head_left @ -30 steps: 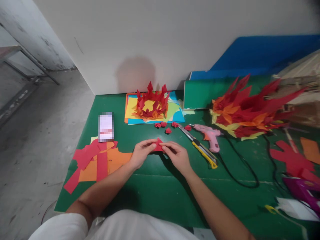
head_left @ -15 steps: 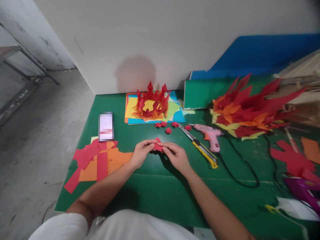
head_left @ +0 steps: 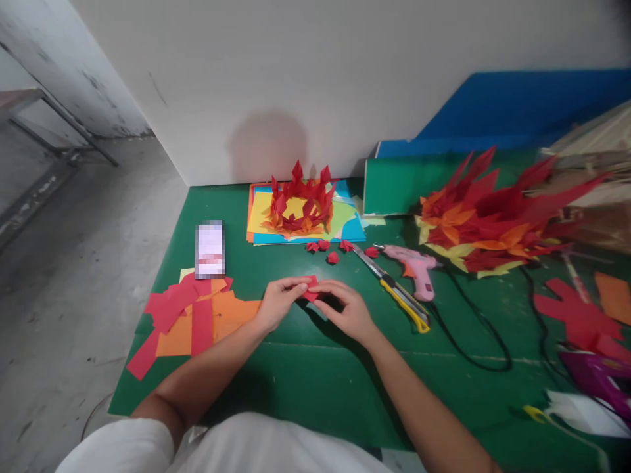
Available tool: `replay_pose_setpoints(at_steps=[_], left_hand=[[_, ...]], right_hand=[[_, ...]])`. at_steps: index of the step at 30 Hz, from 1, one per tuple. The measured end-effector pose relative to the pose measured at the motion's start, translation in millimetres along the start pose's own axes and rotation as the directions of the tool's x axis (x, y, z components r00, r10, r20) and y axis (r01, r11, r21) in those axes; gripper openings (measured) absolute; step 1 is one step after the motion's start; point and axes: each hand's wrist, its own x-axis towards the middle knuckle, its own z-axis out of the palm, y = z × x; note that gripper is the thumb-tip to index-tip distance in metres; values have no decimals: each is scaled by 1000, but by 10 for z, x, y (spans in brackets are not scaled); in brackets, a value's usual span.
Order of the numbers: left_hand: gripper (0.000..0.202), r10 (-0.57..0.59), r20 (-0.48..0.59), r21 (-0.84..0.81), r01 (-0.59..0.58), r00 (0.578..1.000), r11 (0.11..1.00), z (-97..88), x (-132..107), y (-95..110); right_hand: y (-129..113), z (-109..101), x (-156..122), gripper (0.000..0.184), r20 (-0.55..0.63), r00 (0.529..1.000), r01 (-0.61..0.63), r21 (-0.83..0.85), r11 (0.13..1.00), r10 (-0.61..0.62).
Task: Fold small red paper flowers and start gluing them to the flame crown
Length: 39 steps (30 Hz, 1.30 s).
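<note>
A small piece of red paper [head_left: 310, 289] is held between both hands above the green table [head_left: 315, 387]. My left hand [head_left: 282, 301] pinches its left side between thumb and fingers. On the other side, my right hand [head_left: 349, 309] has its fingertips on the paper, thumb slightly lower at the edge. Just beyond lie several small folded red paper pieces [head_left: 333, 259]. A yellow utility knife [head_left: 401, 299] and a pink glue gun [head_left: 417, 266] rest to the right of my right hand.
A red paper crown [head_left: 300, 203] stands on stacked coloured sheets [head_left: 259, 213]. Left are loose red and orange papers [head_left: 202, 322] and a phone [head_left: 210, 249]. A larger flame-like paper piece [head_left: 493, 217] sits at right, near a black cord [head_left: 473, 358] and purple object [head_left: 596, 374].
My right thumb has shifted slightly down and away from the paper's edge. The right fingers have moved a little over the red paper. The left hand stays in nearly the same place.
</note>
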Motion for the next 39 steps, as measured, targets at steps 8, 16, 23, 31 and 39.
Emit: replay_pose_setpoints(at_steps=[8,16,23,31,39], left_hand=[[31,-112,57,-98,117,992,988,-9,1,12],[22,7,107,-26,-5,994,1000,-15,-6,1],[17,129,129,138,-147,983,980,-31,-6,-22],[17,180,149,194,-207,972,959,-26,-7,-68],[21,224,192,156,-255,956,954,-27,8,-173]], right_hand=[[48,40,3,10,-23,1000,14,-49,999,-15],[78,56,-3,6,-30,999,17,-63,998,-19],[76,13,12,9,39,999,-9,-27,1000,10],[26,10,10,3,42,998,-42,-11,999,43],[29,65,14,8,-7,990,-139,21,990,139]])
